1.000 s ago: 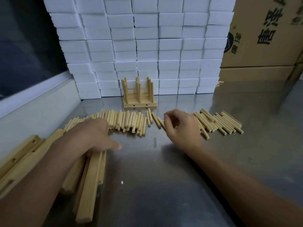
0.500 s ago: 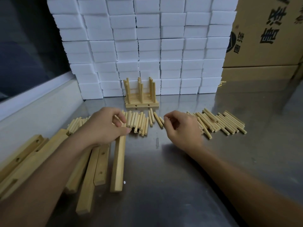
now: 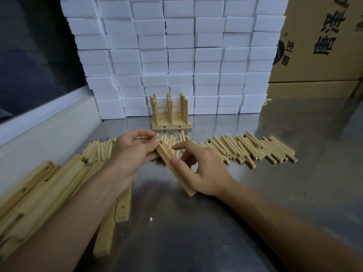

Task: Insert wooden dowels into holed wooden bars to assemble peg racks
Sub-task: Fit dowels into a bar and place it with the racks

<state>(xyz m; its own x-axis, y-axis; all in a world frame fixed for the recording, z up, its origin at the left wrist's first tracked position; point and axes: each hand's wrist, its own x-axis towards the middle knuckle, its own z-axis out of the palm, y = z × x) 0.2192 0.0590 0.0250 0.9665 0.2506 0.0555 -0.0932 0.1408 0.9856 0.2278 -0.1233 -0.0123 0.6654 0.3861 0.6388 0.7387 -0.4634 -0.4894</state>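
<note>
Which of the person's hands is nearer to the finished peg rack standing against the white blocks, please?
Left. The left hand grips the bar's far end just before the peg rack; the right hand holds it lower, nearer the person.

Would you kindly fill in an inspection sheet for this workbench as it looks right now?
Surface: steel table, bare in front, with a small white speck.
Job's things: wooden bar held by both hands; loose dowels in a row; spare bars piled at left; finished peg racks stacked behind.
Clutter: nothing seen beyond the speck.
Hands: left hand grips the bar's far end; right hand holds its middle.
Cables: nothing seen.
Surroundings: stacked white blocks; cardboard boxes at right.
</note>
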